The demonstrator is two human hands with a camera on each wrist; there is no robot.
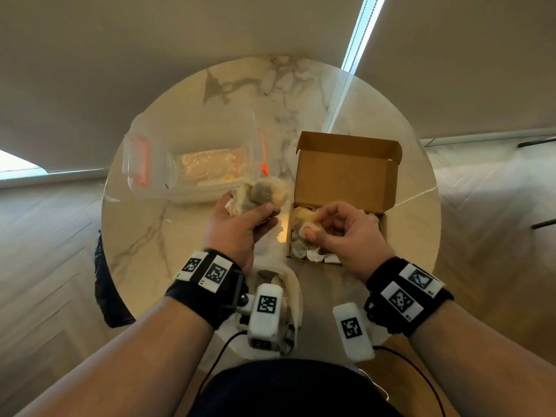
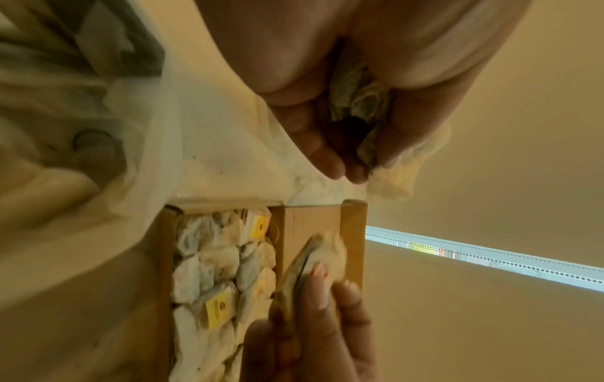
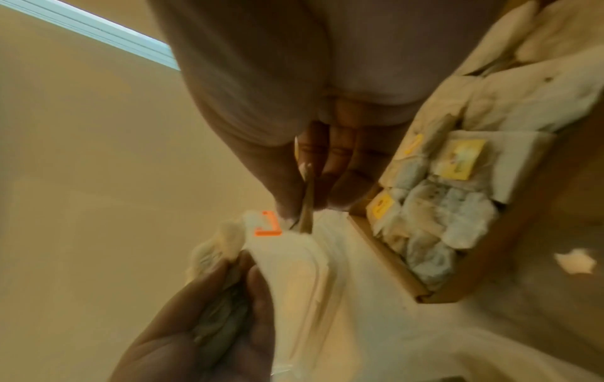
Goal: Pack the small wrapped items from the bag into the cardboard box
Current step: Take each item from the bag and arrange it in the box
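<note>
So there's a round marble table with an open cardboard box on the right side, lid flipped up at the back and already pretty full of small wrapped items. The right hand is over the box pinching one wrapped item in its fingertips, while the left hand just left of the box grips a crumpled bag. A clear plastic container with orange clips sits further back on the left.

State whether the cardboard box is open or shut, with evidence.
Open. The cardboard box has its lid flap standing up behind, and the wrapped items packed inside lie uncovered.
</note>
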